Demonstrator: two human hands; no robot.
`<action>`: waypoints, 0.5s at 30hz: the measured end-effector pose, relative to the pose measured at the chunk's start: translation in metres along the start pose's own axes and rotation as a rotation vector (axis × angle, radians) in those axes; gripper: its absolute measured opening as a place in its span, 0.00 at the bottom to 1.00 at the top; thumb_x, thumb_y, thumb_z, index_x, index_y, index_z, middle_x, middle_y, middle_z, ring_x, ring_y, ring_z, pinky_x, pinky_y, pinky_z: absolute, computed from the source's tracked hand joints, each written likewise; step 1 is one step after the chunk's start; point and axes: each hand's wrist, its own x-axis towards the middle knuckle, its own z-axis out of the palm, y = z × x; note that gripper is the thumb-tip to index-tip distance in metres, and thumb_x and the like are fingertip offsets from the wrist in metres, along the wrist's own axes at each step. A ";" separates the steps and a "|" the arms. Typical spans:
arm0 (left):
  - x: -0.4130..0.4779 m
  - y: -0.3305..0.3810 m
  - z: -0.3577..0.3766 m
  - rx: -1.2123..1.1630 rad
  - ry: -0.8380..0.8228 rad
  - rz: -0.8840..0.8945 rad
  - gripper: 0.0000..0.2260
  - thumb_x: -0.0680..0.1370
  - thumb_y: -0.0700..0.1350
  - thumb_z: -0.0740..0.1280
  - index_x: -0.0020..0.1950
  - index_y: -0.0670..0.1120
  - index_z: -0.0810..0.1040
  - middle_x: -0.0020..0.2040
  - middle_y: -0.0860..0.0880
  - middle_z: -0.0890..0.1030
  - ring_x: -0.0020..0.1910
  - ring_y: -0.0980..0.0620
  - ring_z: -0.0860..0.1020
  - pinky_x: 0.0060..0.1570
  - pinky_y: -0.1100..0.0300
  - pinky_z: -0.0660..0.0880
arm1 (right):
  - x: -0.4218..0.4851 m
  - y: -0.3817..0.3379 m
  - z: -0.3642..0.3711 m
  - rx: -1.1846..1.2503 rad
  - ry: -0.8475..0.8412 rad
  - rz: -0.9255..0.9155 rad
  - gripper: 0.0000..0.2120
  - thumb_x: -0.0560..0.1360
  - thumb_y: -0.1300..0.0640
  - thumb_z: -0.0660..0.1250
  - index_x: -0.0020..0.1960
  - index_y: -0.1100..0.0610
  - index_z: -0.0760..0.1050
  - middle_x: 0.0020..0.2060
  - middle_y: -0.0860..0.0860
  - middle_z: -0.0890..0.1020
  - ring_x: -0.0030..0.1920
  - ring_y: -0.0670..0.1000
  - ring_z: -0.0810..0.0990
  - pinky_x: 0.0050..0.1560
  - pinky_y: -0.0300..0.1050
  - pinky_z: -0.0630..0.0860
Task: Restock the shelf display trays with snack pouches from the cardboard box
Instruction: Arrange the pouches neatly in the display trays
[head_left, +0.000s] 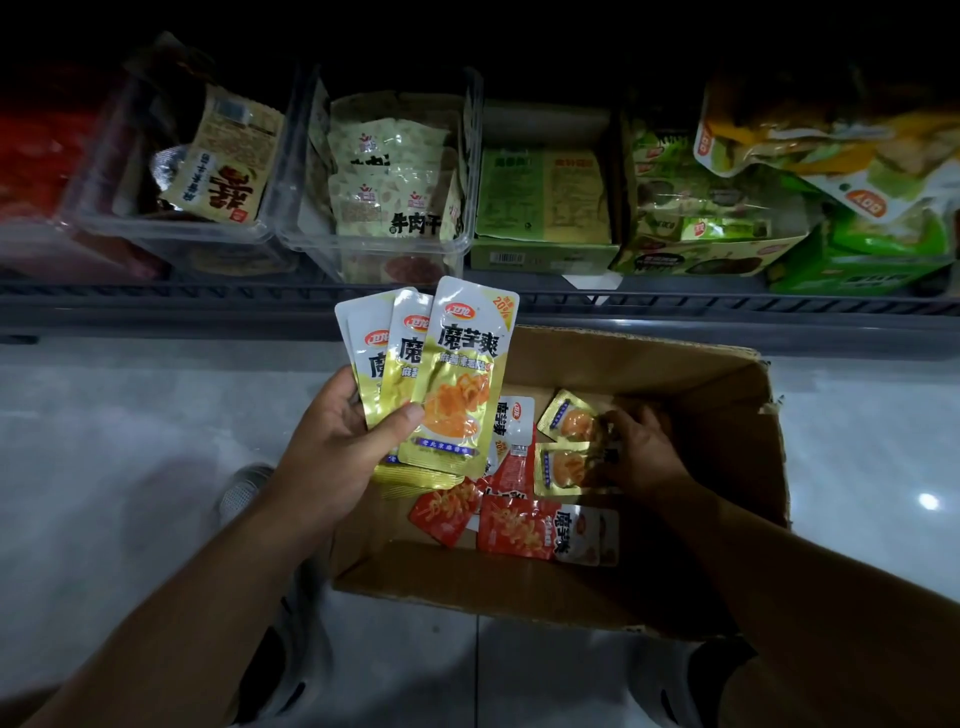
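Left grip: closed around a fan of gold pouches, held upright over the left edge of the cardboard box.
Right grip: inside the box, fingers bent onto loose gold pouches; blurred, so I cannot tell whether it holds one.
Box: open, on the pale floor before the shelf; red pouches lie near its front wall.
Shelf: two clear trays with beige packets, green cartons to their right.
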 end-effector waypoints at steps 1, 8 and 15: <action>0.000 0.000 0.000 -0.005 -0.002 -0.001 0.16 0.80 0.34 0.67 0.65 0.47 0.77 0.57 0.48 0.86 0.57 0.47 0.85 0.56 0.48 0.80 | 0.001 0.001 0.000 -0.008 0.007 0.007 0.37 0.65 0.56 0.82 0.71 0.51 0.70 0.69 0.57 0.66 0.69 0.61 0.67 0.68 0.52 0.68; -0.001 -0.002 -0.001 -0.029 -0.003 0.009 0.16 0.80 0.34 0.68 0.65 0.49 0.77 0.57 0.49 0.86 0.57 0.48 0.85 0.55 0.51 0.81 | 0.002 -0.003 -0.009 -0.145 0.047 -0.032 0.21 0.74 0.53 0.73 0.66 0.55 0.76 0.67 0.57 0.73 0.67 0.57 0.71 0.67 0.47 0.67; -0.005 0.002 0.004 -0.045 0.029 -0.006 0.15 0.80 0.36 0.70 0.64 0.50 0.77 0.55 0.51 0.87 0.54 0.51 0.86 0.51 0.53 0.82 | -0.030 -0.034 -0.074 -0.015 -0.008 -0.185 0.09 0.77 0.62 0.69 0.52 0.49 0.77 0.49 0.49 0.81 0.48 0.51 0.82 0.43 0.43 0.79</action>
